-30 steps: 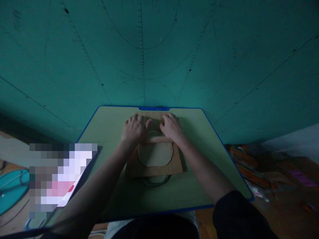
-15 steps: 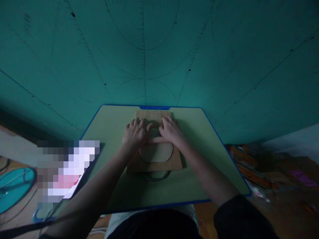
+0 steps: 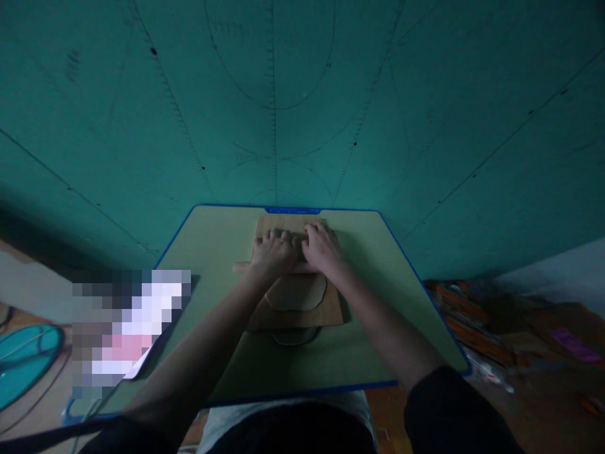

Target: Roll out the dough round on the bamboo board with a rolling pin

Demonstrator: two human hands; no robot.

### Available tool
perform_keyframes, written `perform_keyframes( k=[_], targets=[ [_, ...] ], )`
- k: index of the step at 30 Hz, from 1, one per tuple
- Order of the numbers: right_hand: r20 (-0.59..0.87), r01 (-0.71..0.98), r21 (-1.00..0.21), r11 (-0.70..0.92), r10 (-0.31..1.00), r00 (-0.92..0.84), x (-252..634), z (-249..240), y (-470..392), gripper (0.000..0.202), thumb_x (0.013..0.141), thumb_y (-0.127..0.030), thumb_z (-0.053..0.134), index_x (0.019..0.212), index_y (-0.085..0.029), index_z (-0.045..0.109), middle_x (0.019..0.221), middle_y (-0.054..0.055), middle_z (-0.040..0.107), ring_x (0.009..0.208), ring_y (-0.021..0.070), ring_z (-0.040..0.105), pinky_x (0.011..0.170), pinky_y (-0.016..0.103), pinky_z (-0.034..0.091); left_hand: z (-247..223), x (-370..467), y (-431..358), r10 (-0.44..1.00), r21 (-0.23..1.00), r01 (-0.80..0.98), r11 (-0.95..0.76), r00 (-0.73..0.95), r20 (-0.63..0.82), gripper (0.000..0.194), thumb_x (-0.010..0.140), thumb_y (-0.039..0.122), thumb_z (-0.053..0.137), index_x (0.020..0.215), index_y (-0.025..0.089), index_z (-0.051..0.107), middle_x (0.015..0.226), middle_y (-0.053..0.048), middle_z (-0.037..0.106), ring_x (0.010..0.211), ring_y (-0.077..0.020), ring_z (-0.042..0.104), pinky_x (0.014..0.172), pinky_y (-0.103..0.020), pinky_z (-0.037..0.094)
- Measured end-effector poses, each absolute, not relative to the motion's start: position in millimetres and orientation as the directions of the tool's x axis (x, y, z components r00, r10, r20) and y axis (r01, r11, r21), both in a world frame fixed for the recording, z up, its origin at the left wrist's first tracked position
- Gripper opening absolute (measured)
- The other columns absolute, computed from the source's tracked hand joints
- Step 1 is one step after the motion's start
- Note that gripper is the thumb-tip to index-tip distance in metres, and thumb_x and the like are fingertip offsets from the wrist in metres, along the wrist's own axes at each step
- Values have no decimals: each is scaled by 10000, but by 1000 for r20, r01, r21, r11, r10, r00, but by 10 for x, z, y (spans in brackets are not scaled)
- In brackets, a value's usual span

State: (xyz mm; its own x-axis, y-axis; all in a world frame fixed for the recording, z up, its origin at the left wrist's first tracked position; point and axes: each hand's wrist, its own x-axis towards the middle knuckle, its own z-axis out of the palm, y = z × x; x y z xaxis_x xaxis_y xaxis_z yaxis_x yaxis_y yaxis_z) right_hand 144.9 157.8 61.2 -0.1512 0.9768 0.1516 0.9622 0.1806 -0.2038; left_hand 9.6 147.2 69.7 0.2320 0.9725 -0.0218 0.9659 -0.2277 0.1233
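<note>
A flattened, oval sheet of pale dough (image 3: 297,294) lies on a wooden board (image 3: 326,315) in the middle of the table. Across the dough's far part runs a wooden rolling pin (image 3: 242,267), its left end sticking out past the board. My left hand (image 3: 275,251) presses down on the pin from above with bent fingers. Close beside it on the right, my right hand (image 3: 322,244) is curled over the same pin, whose right end it hides. The two hands nearly touch at the thumbs.
The pale table top (image 3: 401,328) has a blue rim and stands against a green wall (image 3: 302,126). A blurred-out screen (image 3: 137,328) is at the left of the table. A wire handle (image 3: 297,339) shows at the board's near edge. Clutter (image 3: 482,328) lies right of the table.
My left hand has shifted to the right, closer to my right hand. The rolling pin's left end now shows beyond it. The view has tilted slightly.
</note>
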Motion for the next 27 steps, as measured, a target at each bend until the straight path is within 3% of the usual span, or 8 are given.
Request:
perform_keyframes(
  k=[7, 13, 24, 27],
  targets=[
    [117, 969, -197, 152, 985, -130, 1467, 610, 1786, 342, 961, -101, 400, 1218, -148, 621, 1267, 153, 644, 1168, 273, 582, 969, 401, 454, 683, 289, 1690, 981, 116, 974, -195, 194, 20, 406, 979, 225, 320, 1279, 91, 558, 1342, -235, 575, 1276, -358, 519, 1022, -495, 418],
    [147, 957, -233, 175, 979, -144, 1476, 560, 1793, 328, 953, -92, 408, 1206, -144, 610, 1238, 149, 642, 1129, 263, 591, 942, 388, 476, 641, 257, 1643, 979, 113, 972, -206, 204, 27, 400, 987, 241, 293, 1248, 89, 555, 1300, -220, 594, 1232, -348, 542, 996, -464, 433],
    [177, 938, -290, 192, 973, -144, 1501, 471, 1397, 348, 916, -119, 470, 1240, -167, 585, 1200, 135, 640, 1149, 272, 590, 1001, 432, 454, 562, 221, 1206, 961, 116, 963, -245, 225, 161, 426, 996, 322, 300, 1244, 121, 582, 1317, -211, 593, 1304, -380, 477, 1072, -539, 347],
    [146, 935, -298, 193, 977, -155, 1511, 468, 1396, 317, 922, -128, 473, 1215, -155, 592, 1214, 147, 640, 1162, 274, 586, 1010, 431, 445, 579, 223, 1188, 967, 133, 963, -234, 216, 136, 418, 994, 324, 308, 1204, 119, 606, 1302, -214, 598, 1294, -380, 482, 1057, -526, 359]
  ],
)
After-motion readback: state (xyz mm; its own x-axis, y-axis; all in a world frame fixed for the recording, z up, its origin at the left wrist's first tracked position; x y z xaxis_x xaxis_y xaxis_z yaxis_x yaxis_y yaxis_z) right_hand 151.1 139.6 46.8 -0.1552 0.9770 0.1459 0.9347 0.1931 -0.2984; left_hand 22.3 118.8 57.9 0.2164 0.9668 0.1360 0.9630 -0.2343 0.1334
